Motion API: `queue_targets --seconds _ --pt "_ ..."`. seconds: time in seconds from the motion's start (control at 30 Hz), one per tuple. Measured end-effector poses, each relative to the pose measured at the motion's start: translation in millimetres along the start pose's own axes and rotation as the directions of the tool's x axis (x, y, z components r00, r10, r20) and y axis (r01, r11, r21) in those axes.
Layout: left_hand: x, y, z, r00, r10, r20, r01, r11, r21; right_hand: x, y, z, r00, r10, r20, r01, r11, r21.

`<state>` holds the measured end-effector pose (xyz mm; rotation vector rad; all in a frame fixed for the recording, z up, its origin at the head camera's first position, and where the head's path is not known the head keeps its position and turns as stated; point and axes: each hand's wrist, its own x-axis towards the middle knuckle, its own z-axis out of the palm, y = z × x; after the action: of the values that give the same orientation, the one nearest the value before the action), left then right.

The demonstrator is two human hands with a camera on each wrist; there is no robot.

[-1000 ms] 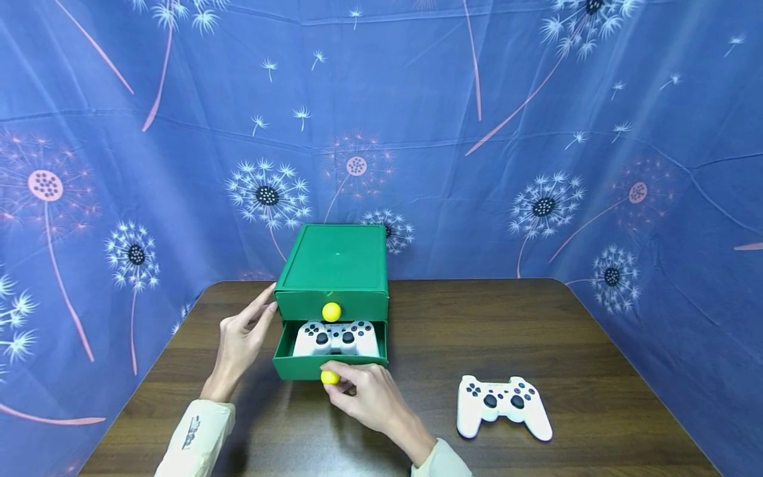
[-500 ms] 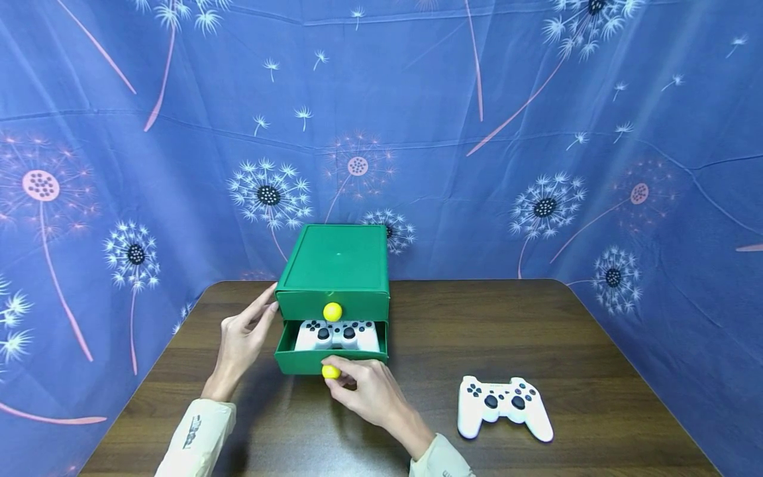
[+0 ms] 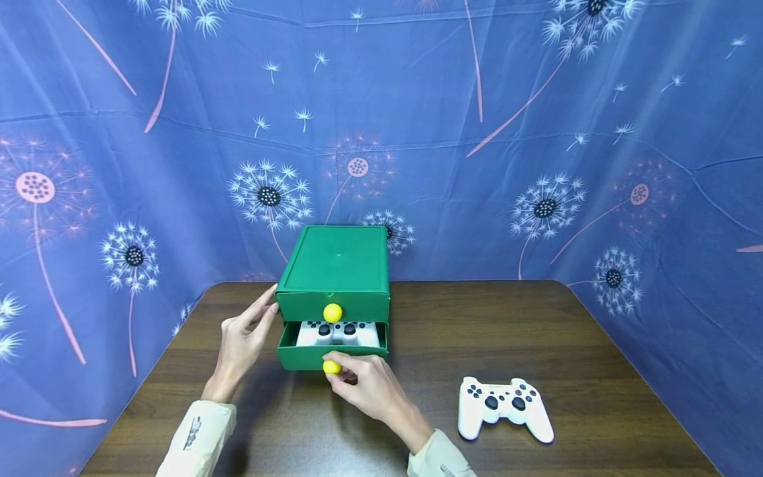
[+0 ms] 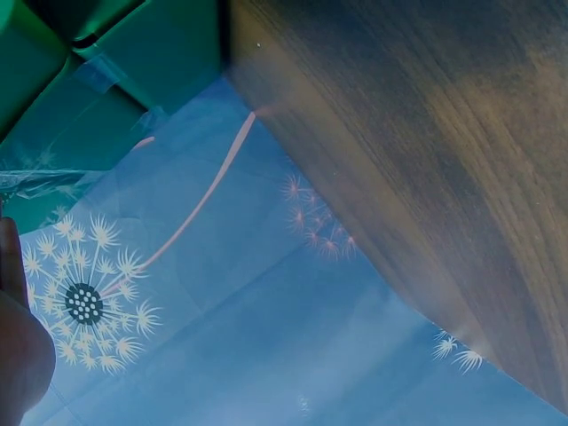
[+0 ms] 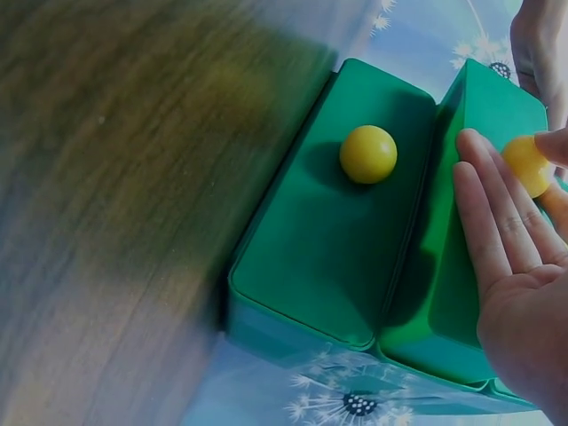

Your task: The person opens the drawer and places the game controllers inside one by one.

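Note:
A green two-drawer box (image 3: pixel 335 258) stands toward the back of the table. Its lower drawer (image 3: pixel 301 358) is partly pulled out, and a white game controller (image 3: pixel 337 336) lies inside, its lower part hidden by the drawer front. Between thumb and index finger my right hand (image 3: pixel 366 387) pinches the yellow knob (image 5: pixel 527 166) of that drawer; the other fingers lie straight along its front in the right wrist view. My left hand (image 3: pixel 241 344) touches the box's left side near the front corner with nearly straight fingers. The upper drawer, with its own yellow knob (image 3: pixel 332 313), is closed.
A second white game controller (image 3: pixel 504 409) lies on the brown wooden table (image 3: pixel 477 331), right of the box. Behind the table hangs a blue cloth (image 3: pixel 429 185) with dandelion prints. Clear tape (image 4: pixel 98 73) shows on the box in the left wrist view.
My right hand has moved away from me with the knob, sliding the lower drawer further in. Less of the controller inside shows now. My left hand stays in place against the box.

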<state>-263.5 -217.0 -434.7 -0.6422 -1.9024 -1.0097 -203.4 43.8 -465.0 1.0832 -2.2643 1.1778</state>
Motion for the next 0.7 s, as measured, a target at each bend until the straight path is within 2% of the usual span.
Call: queue_targets --seconds 0.2,0.4,0.7 --pt "-1.4 -1.4 0.2 1.0 -0.005 0.005 0.005 1.0 0.002 1.4 2.9 1.3 1.0 0.014 -0.006 -0.014 0.999 0.035" --pt "-2.0 -2.9 0.7 1.0 -0.008 0.004 0.008 1.0 0.003 3.1 7.1 2.2 1.0 0.013 -0.011 -0.013 1.0 0.025" --pt "-0.5 -2.7 0.9 1.0 -0.003 -0.005 0.003 1.0 -0.012 8.8 12.5 0.2 1.0 -0.024 -0.013 0.024 1.0 0.004"
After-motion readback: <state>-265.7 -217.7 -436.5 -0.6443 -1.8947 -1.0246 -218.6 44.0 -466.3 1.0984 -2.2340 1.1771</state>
